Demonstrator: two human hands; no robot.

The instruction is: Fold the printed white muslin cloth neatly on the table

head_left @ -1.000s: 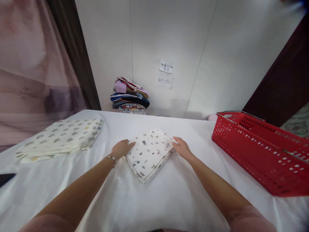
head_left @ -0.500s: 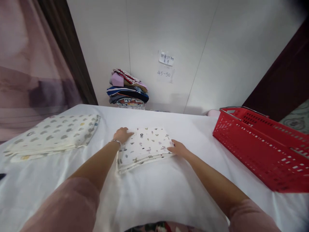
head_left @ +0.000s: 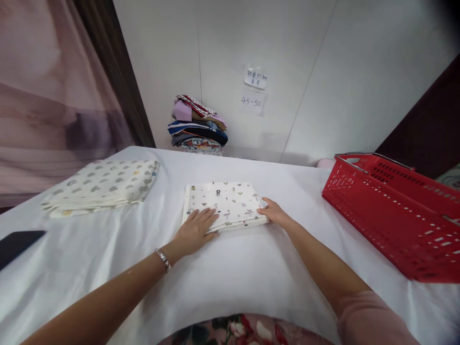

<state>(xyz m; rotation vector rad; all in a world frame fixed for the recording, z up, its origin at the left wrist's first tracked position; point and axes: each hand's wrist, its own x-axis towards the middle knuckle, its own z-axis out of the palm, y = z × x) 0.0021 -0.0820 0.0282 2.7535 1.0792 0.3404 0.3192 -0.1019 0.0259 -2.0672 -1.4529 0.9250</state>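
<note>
A folded white cloth (head_left: 224, 199) with small printed plants and birds lies in the middle of the table. My left hand (head_left: 196, 230) rests flat on its near left corner, fingers stretched and spread, a bracelet on the wrist. At the cloth's right edge, my right hand (head_left: 276, 213) has its thumb on top and the other fingers along the side, partly hidden. Farther left lies a second folded cloth (head_left: 108, 184), cream with grey cloud-like shapes.
A red plastic basket (head_left: 391, 218) with metal handles stands at the right. Beyond the table's far edge is a stack of folded fabrics (head_left: 199, 127) against the wall. A dark flat object (head_left: 19, 244) lies at the left edge. Paper notes (head_left: 255, 79) hang on the wall.
My left hand has moved from the cloth's far left side to its near left corner and now lies flat. My right hand stays at the right edge. The view has shifted slightly.
</note>
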